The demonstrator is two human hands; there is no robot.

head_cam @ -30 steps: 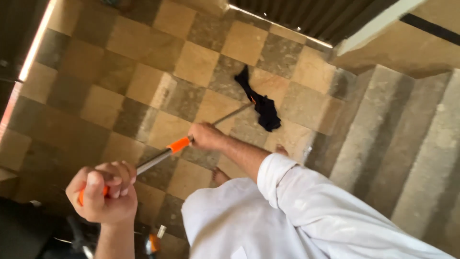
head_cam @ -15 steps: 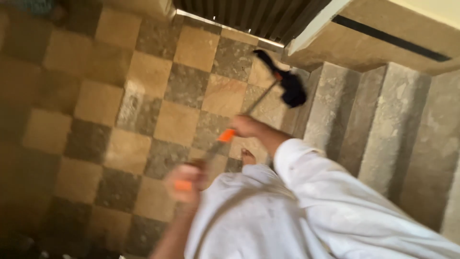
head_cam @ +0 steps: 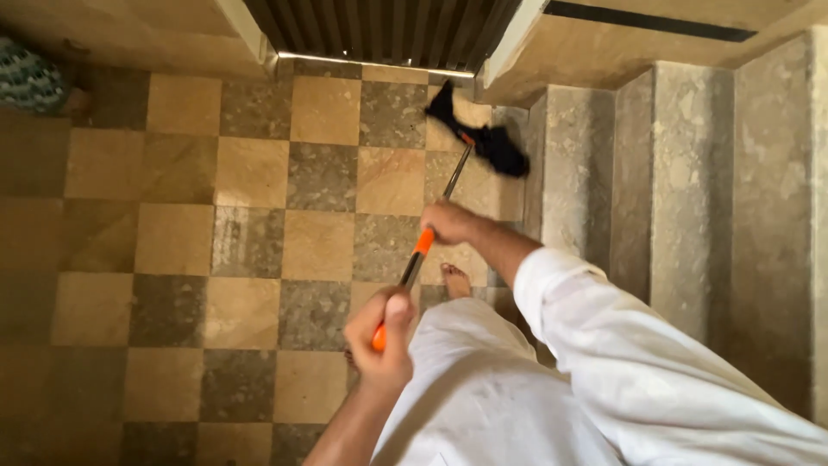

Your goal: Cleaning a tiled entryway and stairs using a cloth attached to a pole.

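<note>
I hold a mop with a grey metal handle point(head_cam: 454, 179) and orange grips. My left hand point(head_cam: 382, 341) is closed around the orange end of the handle near my body. Farther down the shaft, my right hand point(head_cam: 448, 223) grips it just above an orange sleeve point(head_cam: 422, 242). The dark cloth mop head point(head_cam: 481, 134) lies on the checkered tile floor point(head_cam: 250, 224) near the foot of the stairs. A bare foot point(head_cam: 456, 279) shows beneath the handle.
Grey stone stairs point(head_cam: 690, 198) rise on the right. A dark slatted door or grille point(head_cam: 388, 26) stands at the top, beside a beige wall point(head_cam: 604, 52). A patterned object point(head_cam: 30, 79) lies at the upper left corner.
The mop head has swung from mid-floor toward the door and stairs. My left hand has come in closer to my body, and the view has turned to face the door.
</note>
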